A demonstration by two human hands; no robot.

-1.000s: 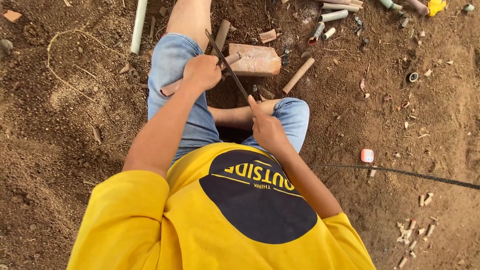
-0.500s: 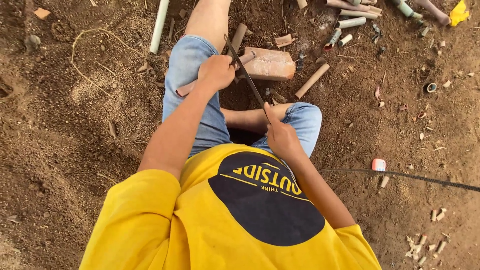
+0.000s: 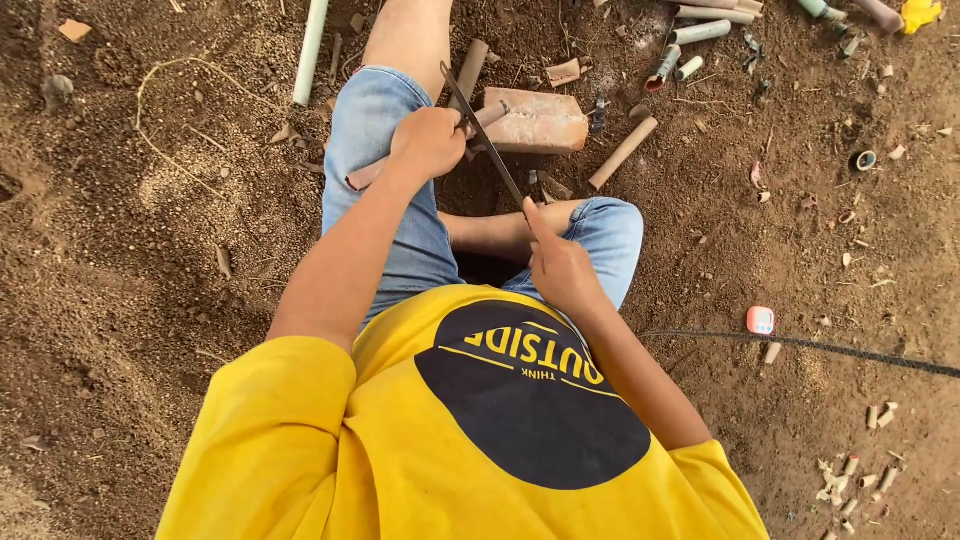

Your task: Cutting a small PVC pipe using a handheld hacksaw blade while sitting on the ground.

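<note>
Your left hand (image 3: 428,140) is clenched round a brownish pipe piece (image 3: 420,155), pinning it across your left thigh, while your right hand (image 3: 558,262) is closed on the near end of a thin saw blade (image 3: 484,135), forefinger stretched along it. The blade runs slantwise from that hand up and away, crossing the pipe piece just beside your left knuckles and touching it there. Take the brick (image 3: 536,120) as your marker: the pipe's far end rests on the brick's near left corner, and the blade's tip pokes out just left of the brick. Your left hand sits immediately left of the brick; your right hand is below it, over your right knee. A short tan tube (image 3: 622,153) lies on the soil just right of the brick, tilted. Above and to the right of the brick, several cut grey pipe offcuts (image 3: 700,32) are scattered. Far left of the brick, a long pale pipe (image 3: 311,50) lies nearly upright in view. Well to the lower right of the brick, a small red and white object (image 3: 760,320) sits on the dirt, touching a dark cable (image 3: 850,350).
</note>
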